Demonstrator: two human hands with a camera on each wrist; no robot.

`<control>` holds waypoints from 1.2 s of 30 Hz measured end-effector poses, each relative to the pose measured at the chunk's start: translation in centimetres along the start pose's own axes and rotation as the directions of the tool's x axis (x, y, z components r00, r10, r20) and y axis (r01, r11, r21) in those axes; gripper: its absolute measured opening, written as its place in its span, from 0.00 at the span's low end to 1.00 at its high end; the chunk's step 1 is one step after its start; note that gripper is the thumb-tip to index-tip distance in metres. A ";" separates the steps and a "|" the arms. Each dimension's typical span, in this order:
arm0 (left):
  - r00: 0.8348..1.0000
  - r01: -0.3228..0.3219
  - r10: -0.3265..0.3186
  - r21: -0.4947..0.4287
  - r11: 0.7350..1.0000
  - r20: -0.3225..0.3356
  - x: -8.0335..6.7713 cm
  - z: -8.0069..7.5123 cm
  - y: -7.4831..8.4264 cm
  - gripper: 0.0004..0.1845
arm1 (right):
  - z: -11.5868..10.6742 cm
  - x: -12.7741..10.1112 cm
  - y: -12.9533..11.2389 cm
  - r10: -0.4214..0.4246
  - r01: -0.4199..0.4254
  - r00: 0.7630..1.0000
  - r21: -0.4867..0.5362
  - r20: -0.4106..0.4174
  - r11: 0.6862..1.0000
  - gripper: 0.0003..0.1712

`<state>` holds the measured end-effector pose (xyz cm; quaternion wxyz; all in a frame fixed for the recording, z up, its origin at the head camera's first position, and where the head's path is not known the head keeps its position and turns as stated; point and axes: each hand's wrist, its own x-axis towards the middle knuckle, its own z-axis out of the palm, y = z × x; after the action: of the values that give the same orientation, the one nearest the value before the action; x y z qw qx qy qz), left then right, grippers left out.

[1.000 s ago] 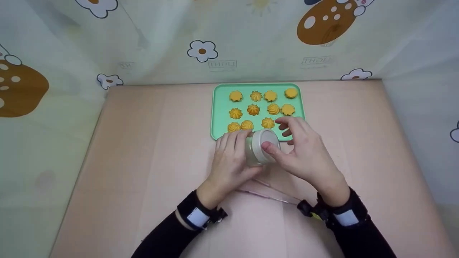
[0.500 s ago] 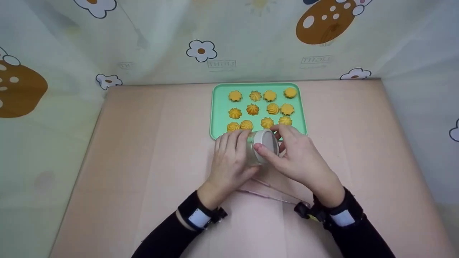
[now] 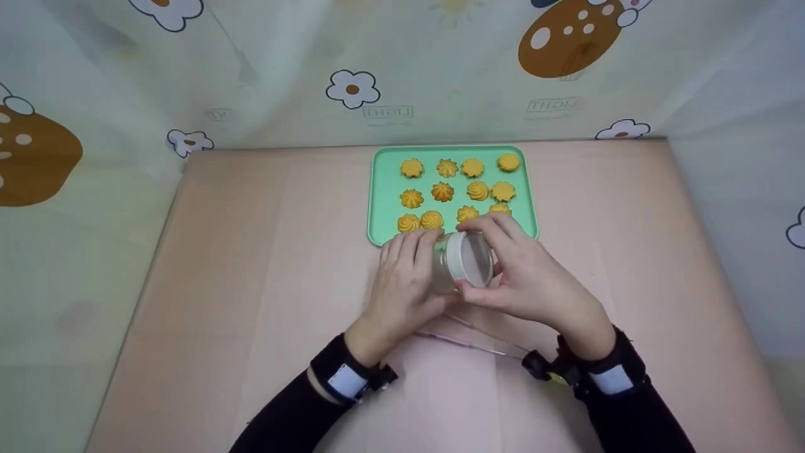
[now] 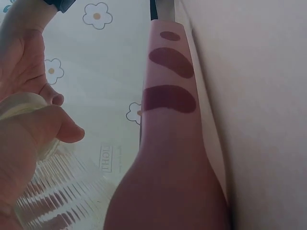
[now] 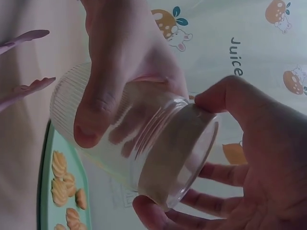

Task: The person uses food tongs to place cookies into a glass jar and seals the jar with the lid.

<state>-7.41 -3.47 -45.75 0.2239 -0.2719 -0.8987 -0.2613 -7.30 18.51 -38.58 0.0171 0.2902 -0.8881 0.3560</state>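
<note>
A ribbed clear glass jar [image 3: 442, 272] lies tilted on its side above the table, just in front of the tray. My left hand [image 3: 412, 267] wraps round its body from the left. My right hand [image 3: 506, 267] curls its thumb and fingers round the pale lid [image 3: 470, 259] at the jar's mouth. In the right wrist view the jar [image 5: 144, 139] is gripped by the left thumb [image 5: 108, 81] on top, while the right fingers [image 5: 240, 110] pinch its rim. The left wrist view shows the ribbed glass [image 4: 57, 196] under my left hand [image 4: 38, 129].
A mint-green tray [image 3: 376, 189] with several yellow swirl cookies [image 3: 442, 191] sits just behind the hands. Pink tongs [image 3: 468, 343] lie on the pink table near my wrists, large in the left wrist view [image 4: 168, 143]. Patterned cloth walls enclose the table.
My right hand went from a thumb on the lid with fingers spread to fingers wrapped round the lid's rim. The left hand and jar stayed in place.
</note>
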 end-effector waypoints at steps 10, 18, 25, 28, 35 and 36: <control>1.000 0.007 -0.005 -0.053 0.999 0.025 0.0 -0.2 0.0 0.49 | -0.9 -0.1 0.5 -0.221 0.220 0.972 0.024 0.082 0.975 0.42; 1.000 0.013 -0.012 -0.052 0.999 0.022 0.1 -0.2 0.0 0.52 | -0.8 0.0 0.3 -0.236 0.234 0.971 0.045 0.046 0.971 0.46; 1.000 0.008 -0.007 -0.065 0.998 0.008 0.1 -0.1 -0.1 0.48 | -0.8 -0.1 0.3 -0.068 0.068 0.997 -0.006 -0.038 0.998 0.45; 1.000 0.009 -0.008 -0.070 0.997 0.016 0.1 -0.1 -0.1 0.49 | -0.9 -0.1 0.4 -0.037 0.037 0.999 0.002 -0.029 0.999 0.41; 0.999 0.037 -0.033 -0.106 0.994 0.035 0.2 -0.3 -0.1 0.48 | -1.5 -0.1 0.8 -0.049 0.050 0.998 0.026 -0.032 0.998 0.38; 0.998 0.045 -0.040 -0.120 0.992 0.039 0.2 -0.4 -0.1 0.48 | -1.8 -0.1 1.0 -0.041 0.042 0.998 0.018 -0.045 0.999 0.38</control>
<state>-7.55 -3.67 -45.39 0.1848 -0.2706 -0.8908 -0.3148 -8.01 20.29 -37.88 0.0418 0.3008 -0.8779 0.3703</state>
